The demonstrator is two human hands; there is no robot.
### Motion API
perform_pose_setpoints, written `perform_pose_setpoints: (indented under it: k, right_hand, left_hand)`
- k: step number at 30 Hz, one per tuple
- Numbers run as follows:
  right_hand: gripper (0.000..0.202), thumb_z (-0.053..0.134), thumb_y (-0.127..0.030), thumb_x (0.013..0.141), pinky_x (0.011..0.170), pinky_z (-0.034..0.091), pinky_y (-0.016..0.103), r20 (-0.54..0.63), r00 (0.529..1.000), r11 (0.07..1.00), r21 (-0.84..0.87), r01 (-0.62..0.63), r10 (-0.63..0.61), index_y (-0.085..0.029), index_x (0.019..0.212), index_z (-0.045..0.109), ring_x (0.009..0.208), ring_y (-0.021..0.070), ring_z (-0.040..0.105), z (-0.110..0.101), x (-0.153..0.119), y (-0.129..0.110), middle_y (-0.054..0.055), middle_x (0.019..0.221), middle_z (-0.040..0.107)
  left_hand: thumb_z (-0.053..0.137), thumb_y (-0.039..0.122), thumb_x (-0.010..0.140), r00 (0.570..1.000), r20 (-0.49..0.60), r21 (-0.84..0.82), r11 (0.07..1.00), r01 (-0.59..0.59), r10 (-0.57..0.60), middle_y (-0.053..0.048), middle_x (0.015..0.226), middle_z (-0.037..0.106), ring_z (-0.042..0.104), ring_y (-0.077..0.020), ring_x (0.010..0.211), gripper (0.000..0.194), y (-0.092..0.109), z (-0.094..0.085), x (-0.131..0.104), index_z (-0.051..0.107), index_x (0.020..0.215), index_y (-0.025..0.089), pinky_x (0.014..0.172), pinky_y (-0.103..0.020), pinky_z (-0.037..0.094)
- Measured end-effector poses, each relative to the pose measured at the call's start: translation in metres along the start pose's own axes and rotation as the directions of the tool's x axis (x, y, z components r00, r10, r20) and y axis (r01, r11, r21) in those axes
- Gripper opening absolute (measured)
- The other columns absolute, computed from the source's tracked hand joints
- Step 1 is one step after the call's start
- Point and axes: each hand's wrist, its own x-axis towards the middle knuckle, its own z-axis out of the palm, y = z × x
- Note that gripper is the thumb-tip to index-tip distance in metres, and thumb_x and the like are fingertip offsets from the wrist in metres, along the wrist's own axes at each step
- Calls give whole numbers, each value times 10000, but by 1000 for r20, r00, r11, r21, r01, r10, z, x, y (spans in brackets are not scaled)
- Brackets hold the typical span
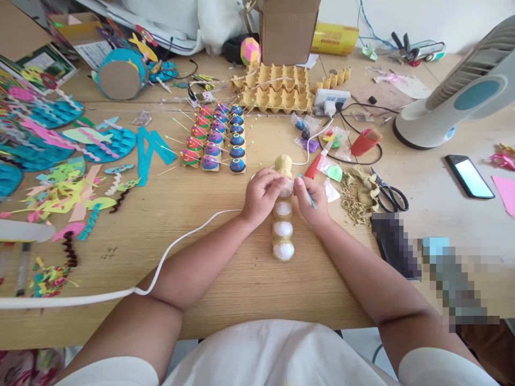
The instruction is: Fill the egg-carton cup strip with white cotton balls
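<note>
A strip of egg carton (283, 229) stands upright from me in the middle of the table, with white, clay-like caps on several of its bumps and a bare tan bump at the far end. At the second bump from the far end, my left hand (263, 195) is closed, thumb and fingers pinching at the strip's left side. My right hand (313, 201) faces it from the right, closed round a thin blue stick-like tool (311, 197). The fingertips of both hands nearly meet over a whitish patch, partly hidden by them.
Painted egg-carton strips (215, 136) with pins stand behind left. Paper cut-outs (80, 187) cover the left side. Right lie a red-handled knife (317, 161), scissors (390, 193), carton scraps (358, 195) and a phone (469, 176), near a fan (442, 112). A white cable (173, 244) crosses my left forearm.
</note>
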Motion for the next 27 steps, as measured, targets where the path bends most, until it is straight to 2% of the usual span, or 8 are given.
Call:
perform_pose_setpoints:
  k: [2, 5, 8, 11, 16, 20, 24, 27]
  right_hand:
    - [762, 483, -902, 1007, 562, 321, 306, -20, 1000, 1000, 2, -19, 19, -239, 633, 442, 600, 128, 399, 0, 1, -1, -17, 607, 436]
    - [781, 481, -928, 987, 550, 306, 303, -29, 999, 999, 16, -39, 39, -241, 620, 422, 585, 122, 370, -1, 1, 0, -24, 589, 410]
    - [799, 472, -945, 975, 541, 293, 303, 4, 999, 999, 31, -45, 44, -244, 601, 394, 567, 116, 342, -1, 1, 2, -30, 568, 379]
    - [784, 435, -927, 1004, 560, 334, 314, -2, 999, 998, 46, -33, 33, -243, 620, 453, 569, 125, 376, -1, 1, 5, -25, 580, 412]
    - [674, 510, -873, 1016, 675, 457, 333, -24, 999, 1000, 2, 31, -31, -243, 790, 590, 699, 165, 532, -3, 1, 6, 6, 724, 583]
    - [602, 575, -820, 1021, 680, 462, 333, 21, 997, 996, -47, 82, -81, -246, 844, 610, 695, 160, 507, -3, 0, 5, 0, 755, 603]
    - [607, 556, -786, 1050, 654, 451, 322, -20, 998, 998, 4, 60, -60, -247, 771, 557, 659, 148, 479, -4, 0, 5, -13, 704, 548]
    - [627, 547, -798, 1048, 660, 459, 321, -24, 999, 999, 35, 36, -35, -247, 748, 547, 665, 149, 493, -5, 1, 4, -10, 695, 552]
  left_hand:
    - [584, 733, 1075, 1000, 15, -42, 999, 6, -6, -99, 1082, 834, 756, -228, 1048, 583, -2, 0, -1, 868, 1115, 226, 972, -383, 592]
    - [655, 709, 1049, 998, 68, -100, 995, 22, -15, -108, 1144, 832, 751, -211, 983, 569, -2, 0, -1, 826, 1298, 226, 893, -353, 597]
    - [712, 664, 1032, 994, 113, -95, 995, 13, -2, -76, 1039, 834, 698, -172, 842, 466, 1, 1, -2, 847, 1141, 232, 798, -320, 565]
    - [744, 672, 1007, 993, 108, -151, 987, 55, -39, -53, 949, 833, 674, -155, 771, 456, 2, 3, -2, 847, 1018, 228, 747, -308, 546]
    - [822, 742, 908, 975, 82, -252, 942, 221, -207, -51, 956, 860, 726, -176, 829, 522, -2, 6, -1, 864, 987, 228, 779, -312, 576]
    - [833, 742, 898, 975, 71, -261, 940, 220, -209, -59, 948, 875, 765, -184, 857, 522, -1, 5, -2, 859, 906, 221, 814, -314, 598]
    - [678, 764, 1010, 981, 73, -246, 950, 193, -180, -101, 1074, 893, 825, -224, 1011, 584, 3, 4, -4, 880, 1032, 215, 959, -364, 631]
    - [708, 752, 999, 981, 75, -243, 951, 194, -181, -116, 1238, 882, 823, -252, 1160, 584, 3, 5, -6, 864, 1208, 228, 1012, -377, 632]
